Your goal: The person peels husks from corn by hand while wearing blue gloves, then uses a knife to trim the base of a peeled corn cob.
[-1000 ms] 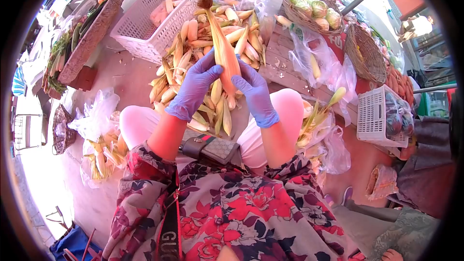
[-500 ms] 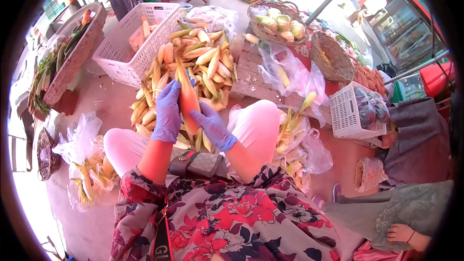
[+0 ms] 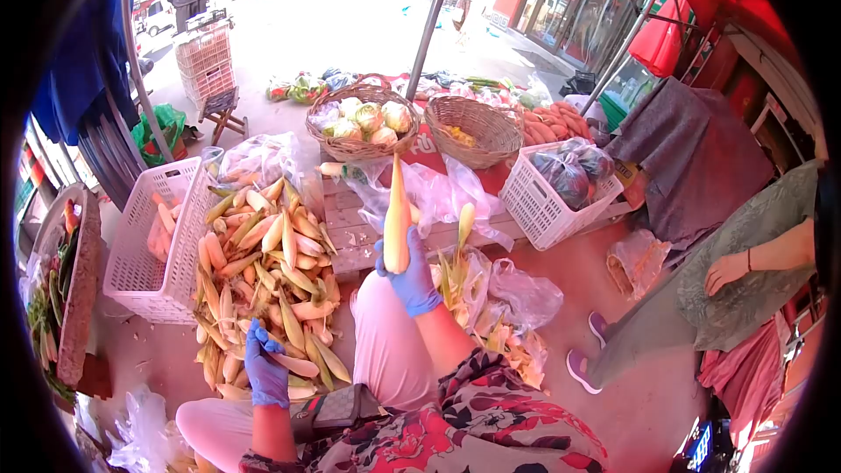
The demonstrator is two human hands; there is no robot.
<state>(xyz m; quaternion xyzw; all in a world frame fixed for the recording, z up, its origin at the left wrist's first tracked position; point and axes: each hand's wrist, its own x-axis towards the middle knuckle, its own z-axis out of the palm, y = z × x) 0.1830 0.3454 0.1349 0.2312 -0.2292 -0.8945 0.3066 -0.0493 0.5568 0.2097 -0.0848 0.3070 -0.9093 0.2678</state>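
My right hand [image 3: 415, 285], in a blue glove, is closed around the lower end of an ear of corn [image 3: 397, 223]. The ear stands upright above my knee, pale yellow with its tip pointing away. Lower left, my left hand [image 3: 265, 370], gloved too, hovers over or rests against the near side of the corn pile [image 3: 254, 254]. Its fingers are drawn together, and whatever they may hold is hidden. One pale ear [image 3: 294, 364] lies just beside those fingers. Most ears in the pile still wear light green or yellowish husks.
A white crate [image 3: 149, 254] with carrots stands left of the pile. Behind are a basket of cabbages [image 3: 363, 149] and another wicker basket [image 3: 473, 158]. Right are a white crate with bagged produce [image 3: 543, 219], loose husks [image 3: 504, 350] and a standing person [image 3: 701, 298].
The view has swung up and right. Both hands were on the ear; now only the right hand holds it, moved rightward, while my left hand has dropped beside the pile.
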